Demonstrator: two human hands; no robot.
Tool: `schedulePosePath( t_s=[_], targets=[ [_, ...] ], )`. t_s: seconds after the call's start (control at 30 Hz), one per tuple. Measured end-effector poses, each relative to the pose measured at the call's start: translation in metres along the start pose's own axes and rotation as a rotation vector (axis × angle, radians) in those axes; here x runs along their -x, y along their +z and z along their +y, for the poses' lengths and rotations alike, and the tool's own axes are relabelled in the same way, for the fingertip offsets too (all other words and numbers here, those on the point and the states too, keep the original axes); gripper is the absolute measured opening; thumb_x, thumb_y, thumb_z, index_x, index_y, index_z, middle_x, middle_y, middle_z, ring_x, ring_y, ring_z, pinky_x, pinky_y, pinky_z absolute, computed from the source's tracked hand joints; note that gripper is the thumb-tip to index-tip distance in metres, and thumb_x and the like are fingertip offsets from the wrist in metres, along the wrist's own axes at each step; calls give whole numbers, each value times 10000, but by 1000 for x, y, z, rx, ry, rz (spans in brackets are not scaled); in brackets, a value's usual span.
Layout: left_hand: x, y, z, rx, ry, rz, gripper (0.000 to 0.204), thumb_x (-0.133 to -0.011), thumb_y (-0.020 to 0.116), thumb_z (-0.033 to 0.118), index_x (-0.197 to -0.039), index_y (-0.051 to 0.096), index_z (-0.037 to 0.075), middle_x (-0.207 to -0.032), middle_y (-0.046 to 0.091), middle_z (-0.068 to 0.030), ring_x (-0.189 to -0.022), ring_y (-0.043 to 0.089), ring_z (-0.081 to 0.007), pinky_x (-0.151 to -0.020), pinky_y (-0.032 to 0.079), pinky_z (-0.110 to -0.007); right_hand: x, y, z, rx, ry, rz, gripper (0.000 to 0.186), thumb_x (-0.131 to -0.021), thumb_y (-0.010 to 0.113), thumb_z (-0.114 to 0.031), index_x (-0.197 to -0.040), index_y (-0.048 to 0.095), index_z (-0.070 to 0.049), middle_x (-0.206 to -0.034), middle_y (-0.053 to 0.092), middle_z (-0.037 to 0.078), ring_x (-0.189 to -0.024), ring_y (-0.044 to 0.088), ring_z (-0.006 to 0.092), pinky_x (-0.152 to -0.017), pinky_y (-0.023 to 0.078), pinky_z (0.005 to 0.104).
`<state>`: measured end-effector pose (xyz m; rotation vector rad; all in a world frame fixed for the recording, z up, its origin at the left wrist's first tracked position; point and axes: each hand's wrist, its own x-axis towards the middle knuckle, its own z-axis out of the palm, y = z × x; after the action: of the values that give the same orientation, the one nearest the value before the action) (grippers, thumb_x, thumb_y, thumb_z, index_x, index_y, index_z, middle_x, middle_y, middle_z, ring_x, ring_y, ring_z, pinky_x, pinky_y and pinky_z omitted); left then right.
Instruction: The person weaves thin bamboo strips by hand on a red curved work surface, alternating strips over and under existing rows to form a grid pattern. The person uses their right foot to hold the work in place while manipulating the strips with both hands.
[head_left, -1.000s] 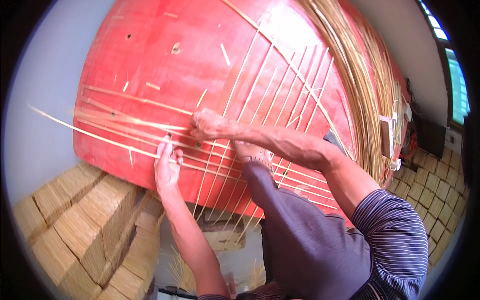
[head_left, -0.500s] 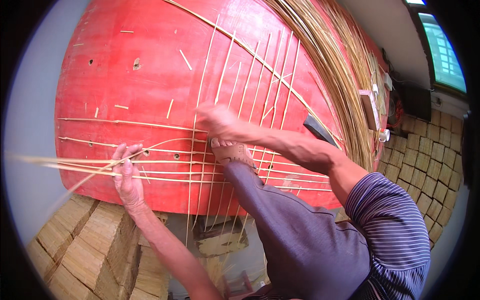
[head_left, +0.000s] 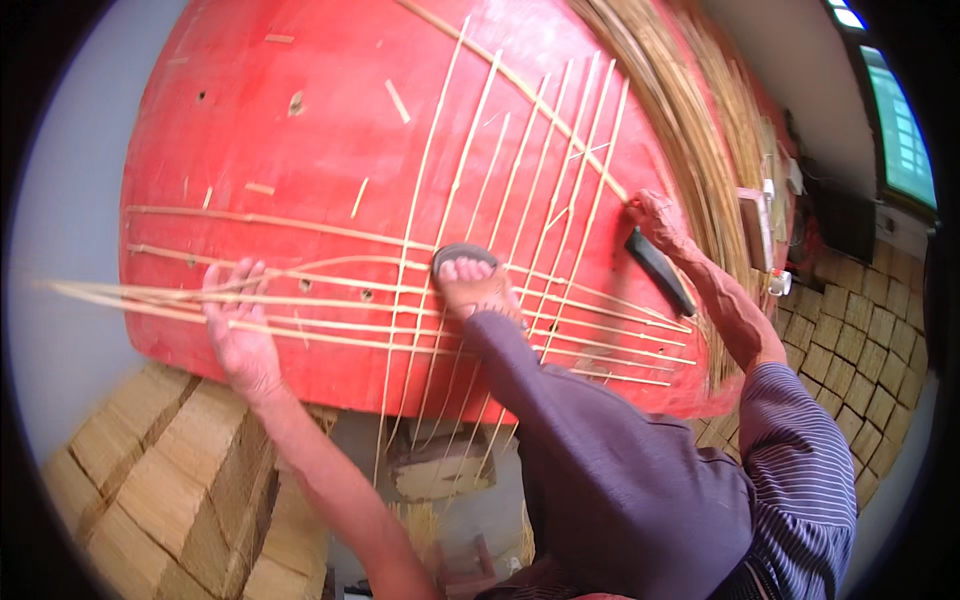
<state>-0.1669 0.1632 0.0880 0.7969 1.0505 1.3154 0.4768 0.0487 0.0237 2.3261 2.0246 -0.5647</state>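
Note:
Thin bamboo strips lie crossed in an open lattice on a red board. My left hand is closed around several crosswise strips, whose ends run together beyond the board's left edge. One strip bows upward between that hand and my foot. My right hand is at the right, its fingers closed on the lower end of a long diagonal bamboo strip. This strip passes over the tops of the upright strips. My sandalled foot presses on the lattice's middle. A dark, flat, long tool lies just below my right hand.
The red board has small holes and scattered strip offcuts. A thick bundle of long strips curves along its right side. Stacked tan bundles stand at lower left, more blocks at right. A white cup is at the right edge.
My right hand has moved from beside my foot to the right and taken hold of the diagonal strip. My left hand still holds its strips. The whole view has shifted slightly.

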Motion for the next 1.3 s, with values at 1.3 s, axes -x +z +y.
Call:
schedulePosePath(
  t_s=[1.3],
  targets=[
    [-2,-28,0,243,-93,-3,884,-976,377,696,-1487,373,-25,-1359,560,-278,-1279,533,-389,-1166,316,-520,-141,-81,67,550,322,50,207,-787,573,-108,-903,741,-74,-913,718,223,-889,711,414,-732,562,505]
  ],
)
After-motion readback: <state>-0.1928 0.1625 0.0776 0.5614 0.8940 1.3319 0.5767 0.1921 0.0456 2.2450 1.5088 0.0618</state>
